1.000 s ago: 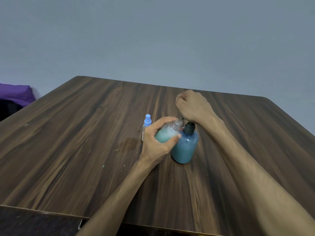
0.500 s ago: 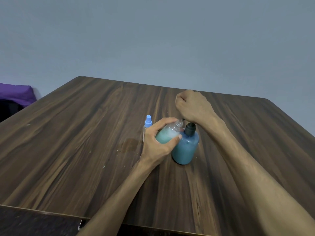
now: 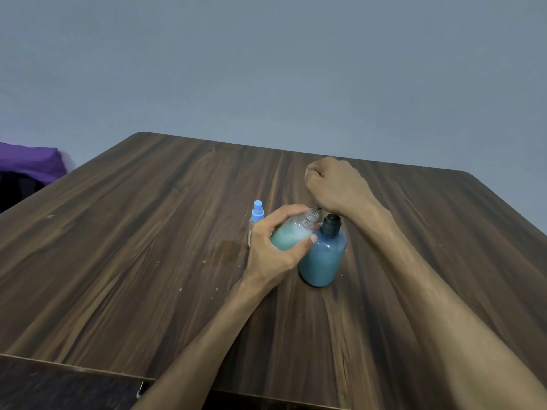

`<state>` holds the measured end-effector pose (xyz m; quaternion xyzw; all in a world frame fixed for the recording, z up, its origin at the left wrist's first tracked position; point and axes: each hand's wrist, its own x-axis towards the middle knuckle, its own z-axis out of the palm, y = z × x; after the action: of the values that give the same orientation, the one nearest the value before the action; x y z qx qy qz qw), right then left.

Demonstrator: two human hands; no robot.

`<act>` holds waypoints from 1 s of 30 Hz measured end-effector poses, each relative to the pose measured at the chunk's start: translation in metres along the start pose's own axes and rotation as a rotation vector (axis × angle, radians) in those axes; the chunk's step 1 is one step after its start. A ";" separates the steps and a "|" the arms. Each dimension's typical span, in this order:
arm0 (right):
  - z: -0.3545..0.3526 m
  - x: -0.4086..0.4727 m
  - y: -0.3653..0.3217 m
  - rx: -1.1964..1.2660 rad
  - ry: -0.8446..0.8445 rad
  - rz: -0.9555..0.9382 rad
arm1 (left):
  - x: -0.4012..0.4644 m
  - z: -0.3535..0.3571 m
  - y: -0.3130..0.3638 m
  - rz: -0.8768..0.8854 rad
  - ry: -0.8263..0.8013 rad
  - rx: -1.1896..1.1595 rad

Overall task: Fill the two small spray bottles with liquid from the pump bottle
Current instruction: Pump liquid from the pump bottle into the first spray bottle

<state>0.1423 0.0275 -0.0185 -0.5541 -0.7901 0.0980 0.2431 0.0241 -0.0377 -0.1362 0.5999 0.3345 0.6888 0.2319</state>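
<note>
The blue pump bottle (image 3: 321, 261) stands on the wooden table (image 3: 148, 232), its black collar showing. My right hand (image 3: 337, 184) is curled into a fist, and its heel rests over the pump head. I cannot see whether the fist holds anything. My left hand (image 3: 272, 250) grips a small clear spray bottle (image 3: 291, 235) with no cap, partly filled with teal liquid. That bottle is tilted, its open neck close to the pump's spout. A second small spray bottle (image 3: 257, 216) with a light blue cap stands upright just behind my left hand.
A damp patch (image 3: 226, 251) and small pale specks mark the table left of the bottles. A purple cloth (image 3: 29, 161) lies beyond the table's left edge, and a grey wall rises behind.
</note>
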 end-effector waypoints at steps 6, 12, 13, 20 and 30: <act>0.005 -0.001 0.002 0.004 -0.039 0.018 | 0.000 0.001 -0.003 -0.018 0.010 0.008; 0.005 -0.002 0.001 -0.004 -0.004 0.000 | 0.001 0.001 0.002 -0.005 -0.006 0.008; 0.006 -0.002 0.001 -0.011 -0.009 0.001 | 0.001 0.001 0.003 -0.002 -0.001 0.011; 0.006 0.000 0.003 0.006 0.011 0.003 | 0.002 0.001 0.001 -0.006 -0.017 -0.005; 0.006 -0.003 0.001 -0.011 0.026 -0.001 | 0.001 0.001 -0.003 -0.020 0.005 -0.012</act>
<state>0.1409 0.0257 -0.0244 -0.5562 -0.7877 0.0862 0.2503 0.0252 -0.0352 -0.1376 0.5937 0.3370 0.6898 0.2413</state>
